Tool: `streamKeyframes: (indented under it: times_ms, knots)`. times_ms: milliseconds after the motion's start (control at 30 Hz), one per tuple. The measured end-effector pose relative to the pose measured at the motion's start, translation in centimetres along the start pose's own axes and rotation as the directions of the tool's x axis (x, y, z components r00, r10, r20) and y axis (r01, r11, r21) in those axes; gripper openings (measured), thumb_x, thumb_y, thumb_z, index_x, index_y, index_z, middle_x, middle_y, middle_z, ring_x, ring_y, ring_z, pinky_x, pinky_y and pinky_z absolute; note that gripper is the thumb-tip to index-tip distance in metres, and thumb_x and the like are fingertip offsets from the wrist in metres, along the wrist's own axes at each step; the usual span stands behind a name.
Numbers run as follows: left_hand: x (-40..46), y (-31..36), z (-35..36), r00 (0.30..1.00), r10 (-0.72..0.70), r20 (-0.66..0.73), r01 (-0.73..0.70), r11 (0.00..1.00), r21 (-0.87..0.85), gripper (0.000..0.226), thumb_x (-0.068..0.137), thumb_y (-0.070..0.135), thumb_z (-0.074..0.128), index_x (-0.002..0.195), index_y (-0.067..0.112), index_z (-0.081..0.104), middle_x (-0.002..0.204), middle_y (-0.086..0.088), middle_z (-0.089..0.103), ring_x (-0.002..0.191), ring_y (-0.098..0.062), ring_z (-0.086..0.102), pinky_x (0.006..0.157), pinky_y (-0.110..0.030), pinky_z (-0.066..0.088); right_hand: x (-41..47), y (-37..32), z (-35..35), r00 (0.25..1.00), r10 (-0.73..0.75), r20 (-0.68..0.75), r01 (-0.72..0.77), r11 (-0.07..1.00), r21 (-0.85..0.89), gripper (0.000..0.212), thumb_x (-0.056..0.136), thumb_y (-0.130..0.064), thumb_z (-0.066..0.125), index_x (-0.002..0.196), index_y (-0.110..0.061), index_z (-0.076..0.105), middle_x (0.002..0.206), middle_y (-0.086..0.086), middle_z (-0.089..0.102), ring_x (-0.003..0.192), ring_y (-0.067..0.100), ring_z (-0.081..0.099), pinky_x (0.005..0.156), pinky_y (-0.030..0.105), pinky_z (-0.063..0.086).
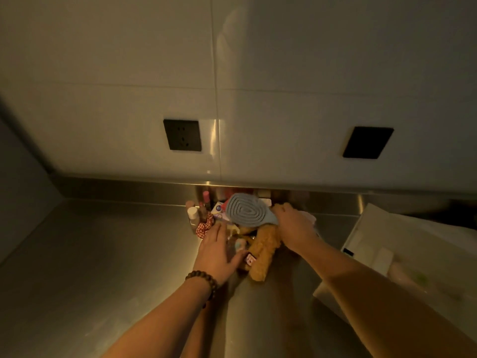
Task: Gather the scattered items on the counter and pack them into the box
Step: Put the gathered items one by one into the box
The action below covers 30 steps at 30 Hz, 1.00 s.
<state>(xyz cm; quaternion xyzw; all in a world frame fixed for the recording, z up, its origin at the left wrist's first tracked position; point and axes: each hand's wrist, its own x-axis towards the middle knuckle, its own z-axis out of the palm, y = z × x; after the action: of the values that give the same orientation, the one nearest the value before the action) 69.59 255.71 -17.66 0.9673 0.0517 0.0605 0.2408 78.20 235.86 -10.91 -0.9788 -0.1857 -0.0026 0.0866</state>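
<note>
Nearest, the left hand, beaded bracelet at the wrist, lies with fingers straight and spread on the small items of a pile on the steel counter. Beside it a tan plush toy sprawls. Farther back, the right hand grips the handle of a blue-grey hairbrush. A checked scrunchie and small bottles sit behind-left. The white box stands open at right. Two black sockets on the tiled wall.
</note>
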Motion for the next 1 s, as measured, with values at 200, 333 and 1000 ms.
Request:
streamKeyframes:
  times_ms: [200, 333, 1000]
  knots:
    - [1.0, 4.2, 0.1, 0.985, 0.148, -0.089, -0.148, 0.989, 0.013, 0.066, 0.079, 0.063, 0.042, 0.131, 0.024, 0.039, 0.129, 0.0, 0.045, 0.116, -0.016, 0.041, 0.098, -0.031, 0.036, -0.9, 3.9, -4.4, 0.985, 0.145, -0.092, -0.126, 0.974, 0.191, 0.033, 0.09, -0.024, 0.059, 0.119, -0.011, 0.052, 0.115, 0.012, 0.05, 0.099, 0.031, 0.055, 0.079, 0.042, 0.048]
    - [2.5, 7.5, 2.5, 0.983, 0.177, 0.056, -0.18, 0.981, 0.067, 0.072, 0.079, 0.06, 0.052, 0.135, 0.019, 0.035, 0.134, -0.006, 0.04, 0.121, -0.024, 0.038, 0.102, -0.035, 0.034, -2.5, 4.8, -5.8, 0.979, 0.174, -0.104, -0.137, 0.946, 0.292, 0.034, 0.088, -0.023, 0.062, 0.118, -0.009, 0.055, 0.112, 0.012, 0.05, 0.1, 0.03, 0.055, 0.081, 0.04, 0.046]
    - [4.8, 13.4, -1.8, 0.973, 0.216, -0.086, -0.23, 0.945, -0.232, 0.053, 0.075, 0.023, 0.07, 0.122, 0.015, 0.048, 0.121, -0.009, 0.047, 0.113, -0.026, 0.045, 0.095, -0.036, 0.04, -11.4, 9.6, -8.6, 0.846, 0.433, -0.313, -0.229, 0.823, 0.519, 0.039, 0.083, -0.015, 0.065, 0.121, -0.017, 0.055, 0.103, -0.004, 0.05, 0.09, 0.01, 0.052, 0.074, 0.022, 0.038]
